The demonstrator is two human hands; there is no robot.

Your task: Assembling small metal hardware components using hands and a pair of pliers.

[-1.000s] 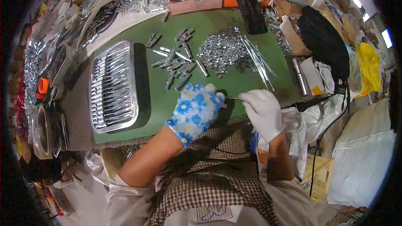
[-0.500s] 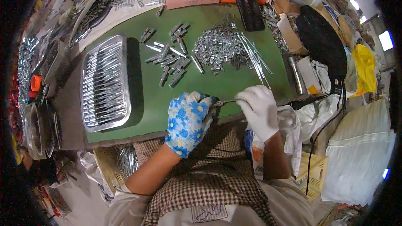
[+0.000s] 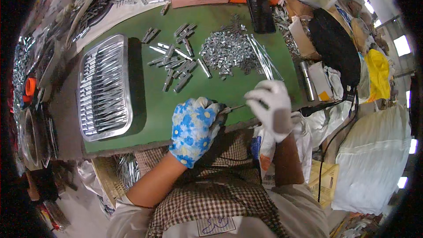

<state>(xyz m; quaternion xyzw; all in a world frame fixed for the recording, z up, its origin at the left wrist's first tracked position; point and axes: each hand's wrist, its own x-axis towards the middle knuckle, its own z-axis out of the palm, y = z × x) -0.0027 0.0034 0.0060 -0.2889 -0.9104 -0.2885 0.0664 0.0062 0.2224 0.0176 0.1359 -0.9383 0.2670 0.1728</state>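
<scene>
My left hand point(image 3: 192, 128), in a white glove with blue flowers, is closed around a small metal part whose thin rod point(image 3: 236, 107) sticks out to the right. At the rod's far end, the thumb and fingertips of my right hand point(image 3: 275, 108), in a plain white glove, are pinched together. Beyond my hands lie several loose silver tubular pieces point(image 3: 168, 57), a heap of tiny metal fittings point(image 3: 224, 52) and a bundle of slim metal rods point(image 3: 265, 59). To the left, a metal tray point(image 3: 128, 105) holds rows of slender silver parts.
All this lies on a green work surface point(image 3: 152, 125). A pink box point(image 3: 176, 1) of small parts and a black phone point(image 3: 260, 11) stand along its far edge. On the right are a metal cylinder point(image 3: 308, 81), a black cloth item point(image 3: 335, 44) and a black cable point(image 3: 332, 143).
My right hand has lifted and turned slightly, its fingers more curled at the rod's end. The left hand keeps its hold. The whole view has shifted a little.
</scene>
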